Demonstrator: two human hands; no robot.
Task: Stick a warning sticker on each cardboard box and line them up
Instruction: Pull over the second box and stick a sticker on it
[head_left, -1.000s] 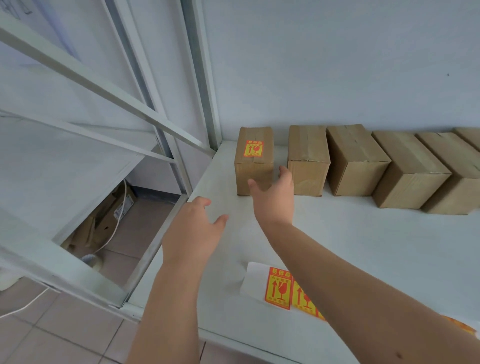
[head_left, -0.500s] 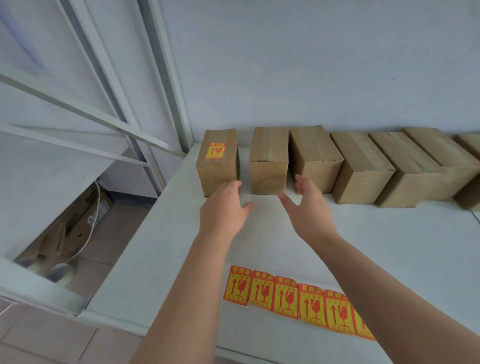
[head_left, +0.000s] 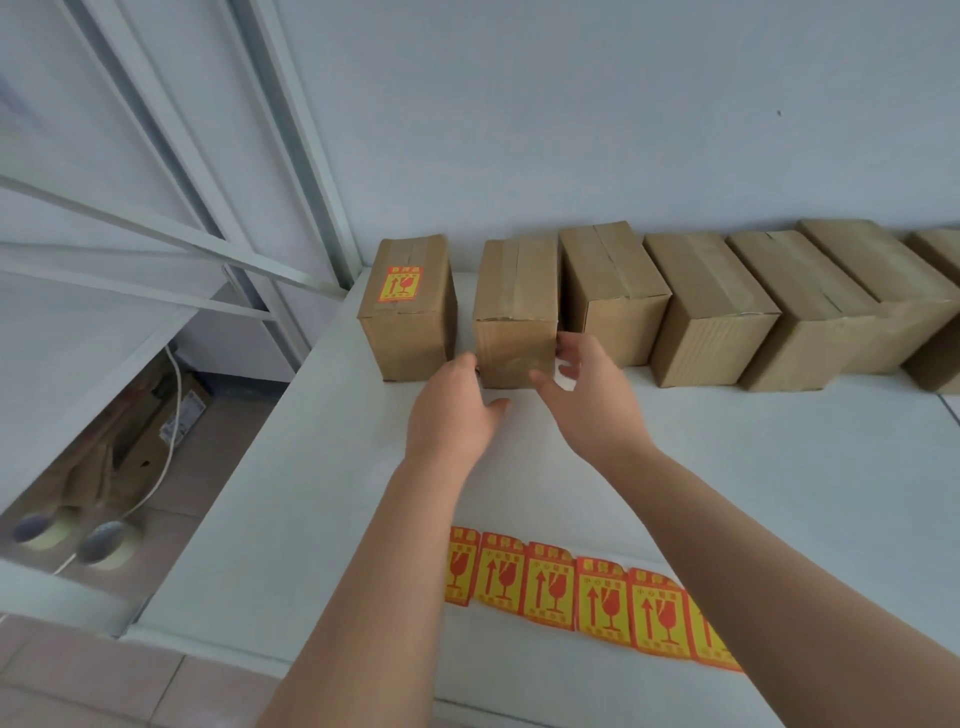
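A row of several brown cardboard boxes stands against the wall on the white table (head_left: 322, 467). The leftmost box (head_left: 410, 312) carries a yellow-and-red warning sticker (head_left: 400, 283) on its top. The second box (head_left: 514, 317) has a bare top. My left hand (head_left: 452, 410) reaches its lower left front corner with relaxed fingers. My right hand (head_left: 587, 395) is spread at its right front edge, fingertips by the gap to the third box (head_left: 613, 296). A strip of warning stickers (head_left: 582, 592) lies on the table near me, partly hidden by my forearms.
A white metal frame (head_left: 156, 244) slants across the left side. Below it on the floor lie flattened cardboard (head_left: 145, 441), a white cable (head_left: 166, 447) and tape rolls (head_left: 104, 540). The table's left edge runs close beside the stickered box.
Both hands have moved forward from mid-table to the second box, the left to its left front corner and the right to its right edge. The view has shifted right and closer.
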